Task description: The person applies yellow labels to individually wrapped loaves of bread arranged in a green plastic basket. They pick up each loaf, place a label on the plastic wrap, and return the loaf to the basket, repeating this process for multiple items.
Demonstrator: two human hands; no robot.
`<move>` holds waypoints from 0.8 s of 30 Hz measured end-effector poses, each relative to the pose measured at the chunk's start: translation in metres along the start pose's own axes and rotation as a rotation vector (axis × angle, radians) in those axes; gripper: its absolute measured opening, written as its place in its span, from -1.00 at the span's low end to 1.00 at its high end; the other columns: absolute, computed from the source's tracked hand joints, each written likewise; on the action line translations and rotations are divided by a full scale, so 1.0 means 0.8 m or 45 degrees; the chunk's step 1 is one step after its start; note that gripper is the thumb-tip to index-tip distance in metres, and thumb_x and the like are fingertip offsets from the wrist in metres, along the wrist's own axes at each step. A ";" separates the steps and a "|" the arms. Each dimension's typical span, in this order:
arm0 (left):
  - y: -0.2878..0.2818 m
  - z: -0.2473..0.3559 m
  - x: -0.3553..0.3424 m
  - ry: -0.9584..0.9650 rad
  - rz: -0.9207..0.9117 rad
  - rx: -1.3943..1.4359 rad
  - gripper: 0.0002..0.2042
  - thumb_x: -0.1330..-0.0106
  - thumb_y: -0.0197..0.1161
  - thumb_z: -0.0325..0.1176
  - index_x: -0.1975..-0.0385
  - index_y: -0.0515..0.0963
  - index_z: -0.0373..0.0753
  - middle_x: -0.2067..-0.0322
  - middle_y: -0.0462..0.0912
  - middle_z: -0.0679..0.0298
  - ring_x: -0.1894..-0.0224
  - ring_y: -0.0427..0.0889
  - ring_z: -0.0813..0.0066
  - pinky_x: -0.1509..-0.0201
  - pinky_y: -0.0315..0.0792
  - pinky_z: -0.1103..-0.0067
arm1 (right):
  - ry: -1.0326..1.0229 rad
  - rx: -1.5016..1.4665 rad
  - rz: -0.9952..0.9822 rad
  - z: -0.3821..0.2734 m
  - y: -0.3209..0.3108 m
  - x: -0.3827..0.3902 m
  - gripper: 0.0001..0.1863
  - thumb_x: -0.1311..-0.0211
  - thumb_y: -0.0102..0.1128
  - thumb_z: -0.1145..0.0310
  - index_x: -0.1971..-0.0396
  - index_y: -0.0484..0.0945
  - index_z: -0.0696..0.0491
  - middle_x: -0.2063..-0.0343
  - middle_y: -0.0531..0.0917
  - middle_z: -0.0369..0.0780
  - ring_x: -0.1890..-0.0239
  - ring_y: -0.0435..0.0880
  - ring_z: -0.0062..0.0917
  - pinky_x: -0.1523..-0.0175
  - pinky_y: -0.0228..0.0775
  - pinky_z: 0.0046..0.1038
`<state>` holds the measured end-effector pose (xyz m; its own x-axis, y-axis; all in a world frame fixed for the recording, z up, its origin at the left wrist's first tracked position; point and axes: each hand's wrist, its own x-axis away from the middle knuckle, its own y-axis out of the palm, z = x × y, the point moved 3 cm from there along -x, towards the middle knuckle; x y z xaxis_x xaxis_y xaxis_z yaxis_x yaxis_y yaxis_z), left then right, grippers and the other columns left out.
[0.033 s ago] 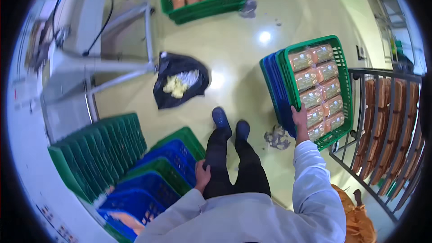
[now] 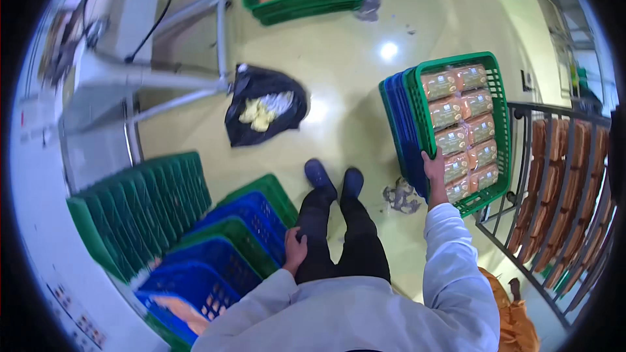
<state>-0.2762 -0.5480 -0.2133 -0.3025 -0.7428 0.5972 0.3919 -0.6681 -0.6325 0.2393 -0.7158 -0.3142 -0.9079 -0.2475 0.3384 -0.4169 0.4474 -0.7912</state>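
Note:
At the right, a green plastic crate [image 2: 422, 107] tops a stack and holds two rows of clear-wrapped, labelled packs that look like bread loaves [image 2: 479, 128]. My right hand [image 2: 435, 167] grips the crate's near-left rim, fingers partly hidden by it. Beneath that crate are blue crates [image 2: 399, 124]. My left hand [image 2: 295, 249] hangs beside my left thigh, thumb apart from its loosely curled fingers, with nothing visible in it. Close to its left stand nested green and blue crates [image 2: 251, 218].
Ahead on the floor lies a black bag [image 2: 236, 120] with pale scraps. Another loaf-filled green crate stack [image 2: 313, 1] stands beyond. A metal rack [image 2: 521, 189] holds brown loaves at right. White table legs [image 2: 222, 45] and folded green crates [image 2: 140, 205] are at left. Orange clothing [image 2: 515, 316] shows behind me.
The view has shifted slightly, moving the far crate stack up and right in the picture. My right hand stays on the crate rim, and my left stays by my thigh.

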 end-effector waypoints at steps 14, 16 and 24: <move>0.303 0.168 0.269 0.173 0.527 0.167 -0.79 -0.10 0.30 -0.46 0.24 0.54 -0.28 0.15 0.53 0.02 0.04 0.53 0.00 -0.09 0.41 0.26 | -0.274 -0.402 -0.553 -0.033 -0.111 0.062 -0.16 -0.13 0.37 0.08 -0.31 0.25 0.21 -0.13 0.55 0.02 -0.19 0.54 -0.18 -0.28 0.33 -0.30; 0.385 0.236 0.357 0.071 0.622 0.267 -0.78 -0.10 0.30 -0.44 0.25 0.54 -0.28 0.15 0.53 0.02 0.04 0.53 -0.01 -0.08 0.42 0.27 | -0.189 -0.609 -0.901 -0.029 -0.171 0.112 -0.23 -0.12 0.39 0.20 -0.27 0.29 0.21 -0.07 0.59 -0.04 -0.09 0.59 -0.32 -0.19 0.42 -0.32; 0.397 0.610 0.667 0.205 0.625 0.302 -0.72 -0.20 0.29 -0.45 0.08 0.54 -0.29 0.06 0.58 0.04 -0.08 0.53 0.07 -0.15 0.42 0.36 | -0.517 -0.958 -1.384 0.044 -0.474 0.118 -0.31 -0.35 0.17 0.15 -0.39 0.21 0.10 -0.32 0.37 -0.09 -0.35 0.35 -0.34 -0.39 0.15 -0.31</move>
<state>0.1108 -1.1358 0.1456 -0.1569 -0.9734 0.1667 0.6985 -0.2287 -0.6781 0.3130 -0.9395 -0.0001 -0.0922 -0.9398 0.3291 -0.9414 0.1899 0.2786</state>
